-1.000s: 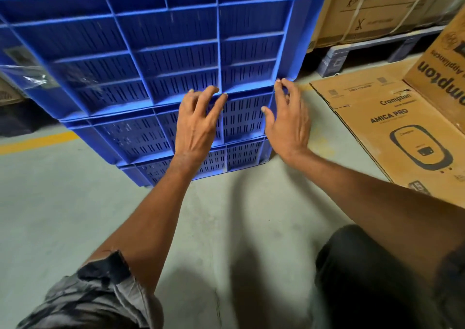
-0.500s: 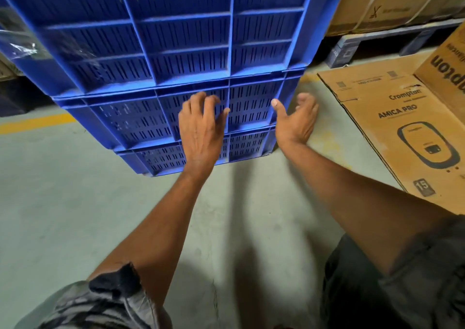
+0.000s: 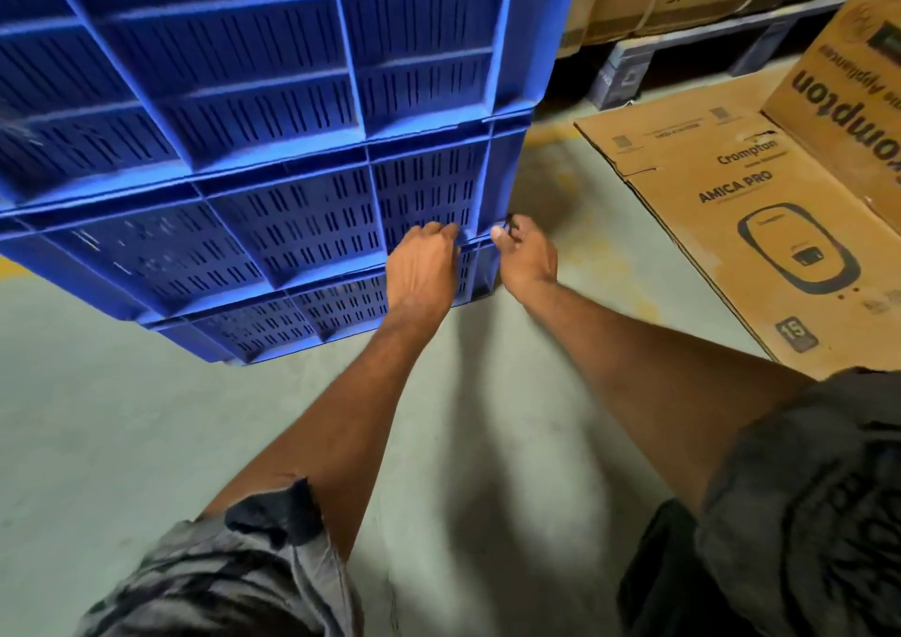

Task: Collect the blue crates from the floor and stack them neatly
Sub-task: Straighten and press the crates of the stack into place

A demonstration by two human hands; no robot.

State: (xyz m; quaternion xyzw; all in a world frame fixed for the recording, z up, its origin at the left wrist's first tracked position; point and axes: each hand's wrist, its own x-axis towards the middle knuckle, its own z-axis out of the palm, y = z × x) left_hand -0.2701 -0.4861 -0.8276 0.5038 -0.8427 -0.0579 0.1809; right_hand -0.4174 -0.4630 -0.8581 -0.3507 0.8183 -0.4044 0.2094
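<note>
Stacked blue crates (image 3: 273,114) run lengthwise left-right; left hand (image 3: 423,270) and right hand (image 3: 524,256) grip lower right corner. Cardboard box (image 3: 741,226) right.

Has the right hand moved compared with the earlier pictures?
Yes. The right hand went from the crate stack's front face down to its lower right corner.

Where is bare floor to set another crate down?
Bare floor lies left of the arms, in front of the blue crate stack. Right is crowded: flat carton, both hands at the stack's corner.
</note>
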